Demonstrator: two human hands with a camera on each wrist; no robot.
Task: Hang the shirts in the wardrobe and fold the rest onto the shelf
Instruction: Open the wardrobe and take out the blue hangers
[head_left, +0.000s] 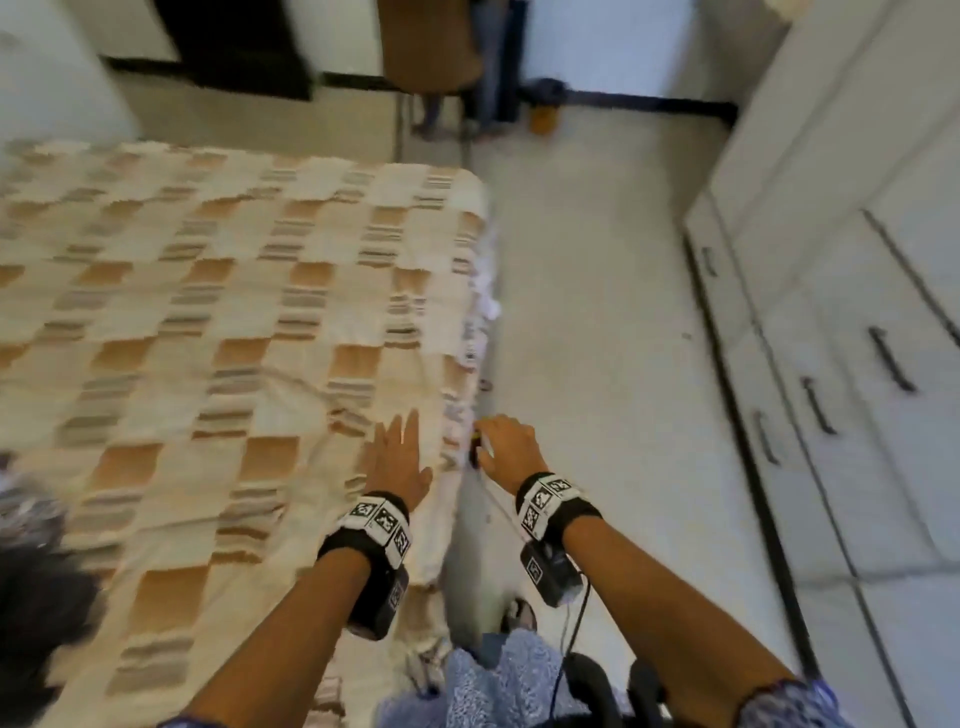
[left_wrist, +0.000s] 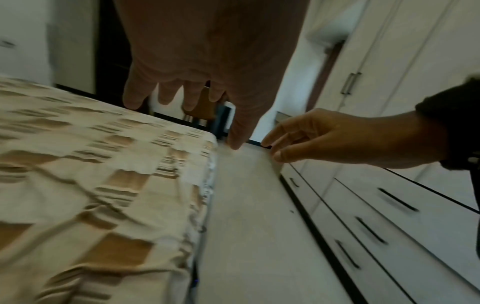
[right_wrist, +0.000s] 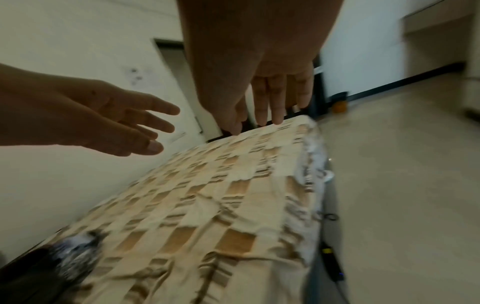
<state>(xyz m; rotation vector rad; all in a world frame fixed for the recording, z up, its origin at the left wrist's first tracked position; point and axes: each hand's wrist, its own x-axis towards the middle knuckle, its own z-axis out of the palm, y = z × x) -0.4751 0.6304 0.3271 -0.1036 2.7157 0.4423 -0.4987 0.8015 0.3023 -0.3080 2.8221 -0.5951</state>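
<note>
While hands (head_left: 397, 460) (head_left: 506, 447) hover empty, bed edge (head_left: 475, 332) borders floor (head_left: 587, 322).

We note the bed (head_left: 208, 312) left, floor (head_left: 587, 312) strip beside it, wardrobe (head_left: 857, 260) right; possibly clothes (head_left: 36, 571) on bed's near-left corner.

Readable text: none in any view.
Wristbands (head_left: 382, 522): black-and-white square coded markers on both bands; patterns only, no letters or digits legible.
Wrist camera unit (head_left: 549, 570): small white-outlined mark on the black casing, too blurred to read.
Wall marks (right_wrist: 135, 76): faint dark smudges, not legible as writing.
</note>
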